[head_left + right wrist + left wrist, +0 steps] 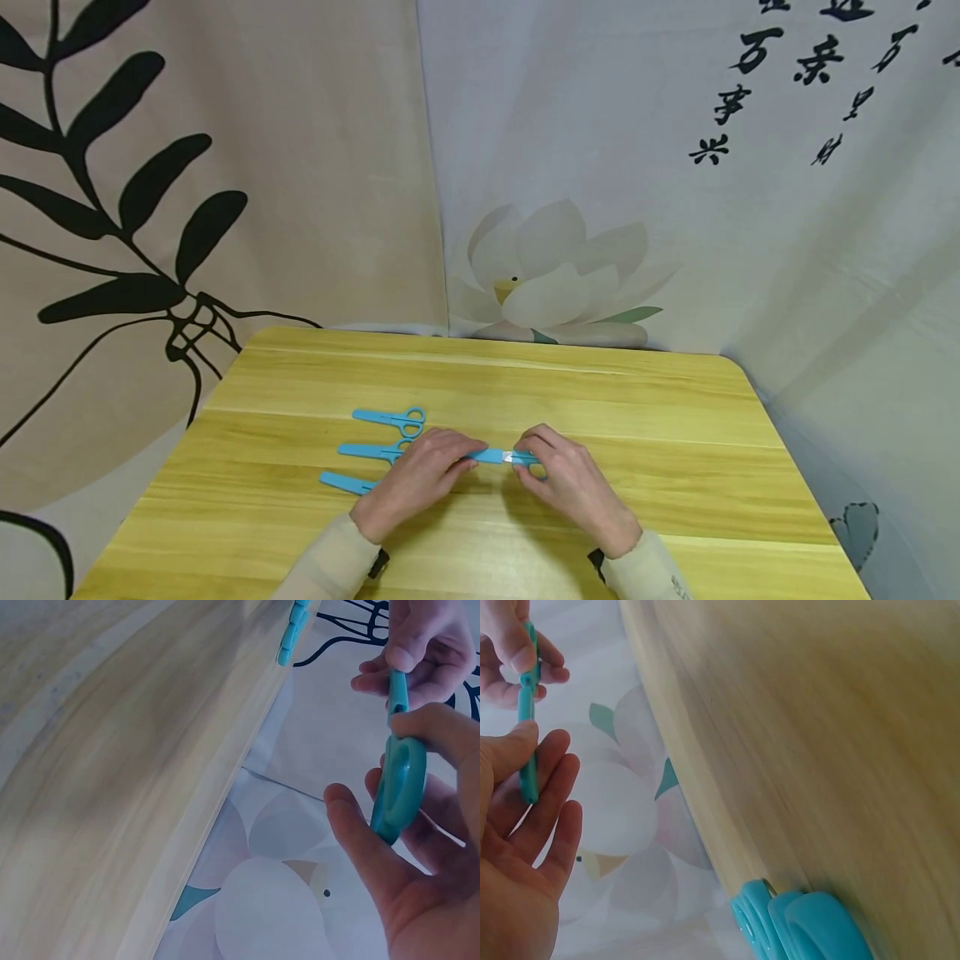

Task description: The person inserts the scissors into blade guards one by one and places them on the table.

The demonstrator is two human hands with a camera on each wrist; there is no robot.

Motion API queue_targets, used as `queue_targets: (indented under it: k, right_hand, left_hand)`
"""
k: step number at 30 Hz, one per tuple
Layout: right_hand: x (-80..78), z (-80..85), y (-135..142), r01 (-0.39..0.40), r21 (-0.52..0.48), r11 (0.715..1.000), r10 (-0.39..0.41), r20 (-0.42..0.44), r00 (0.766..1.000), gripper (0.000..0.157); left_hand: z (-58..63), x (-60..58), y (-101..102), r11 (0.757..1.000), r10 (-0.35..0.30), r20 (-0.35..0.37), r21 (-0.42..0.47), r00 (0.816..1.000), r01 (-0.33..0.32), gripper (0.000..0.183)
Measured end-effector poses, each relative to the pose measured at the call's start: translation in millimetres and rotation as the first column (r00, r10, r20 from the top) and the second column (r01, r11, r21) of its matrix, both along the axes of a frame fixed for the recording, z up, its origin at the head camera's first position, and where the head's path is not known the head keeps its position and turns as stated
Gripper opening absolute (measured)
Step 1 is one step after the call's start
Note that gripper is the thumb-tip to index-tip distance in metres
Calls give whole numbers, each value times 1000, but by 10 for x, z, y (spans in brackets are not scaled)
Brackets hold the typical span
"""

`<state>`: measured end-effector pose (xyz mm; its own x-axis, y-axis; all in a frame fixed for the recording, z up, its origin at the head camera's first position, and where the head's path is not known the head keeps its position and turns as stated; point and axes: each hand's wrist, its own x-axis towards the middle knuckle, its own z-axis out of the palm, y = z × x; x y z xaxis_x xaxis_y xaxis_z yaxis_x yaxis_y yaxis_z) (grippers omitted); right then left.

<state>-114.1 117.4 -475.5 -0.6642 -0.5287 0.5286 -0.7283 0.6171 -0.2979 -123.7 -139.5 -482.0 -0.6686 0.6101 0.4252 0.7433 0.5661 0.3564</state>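
Observation:
A pair of blue scissors stretches level between both hands, above the wooden table. My left hand (422, 477) pinches its blue blade cover (489, 456) between thumb and fingers. At the other end my right hand (576, 485) grips the blue finger loops (409, 784). A short silvery stretch of blade (508, 457) shows between cover and handles in the head view. To the left lie more blue scissors in a column: a far pair (381, 417), a middle pair (366, 451) and a near pair (347, 482). The left hand and forearm hide part of the nearer two.
The wooden table (645, 408) has rounded far corners. Behind it hangs a pale cloth (360, 208) printed with dark leaves, a lotus and black characters. Sleeved forearms reach in from the near edge, each with a dark wrist strap.

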Motion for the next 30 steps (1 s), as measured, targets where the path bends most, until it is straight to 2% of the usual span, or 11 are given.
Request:
queue_targets:
  k: [24,30]
  right_hand:
    - [8,14,-33,-8,21,1000,8,3,1000,21]
    - [7,16,-36,-6,26,1000,6,1,1000,21]
  left_hand:
    - [-3,-6,37,1000,-3,-37,-2,999,3,25]
    - [13,-3,49,1000,-3,-18,-7,1000,2,23]
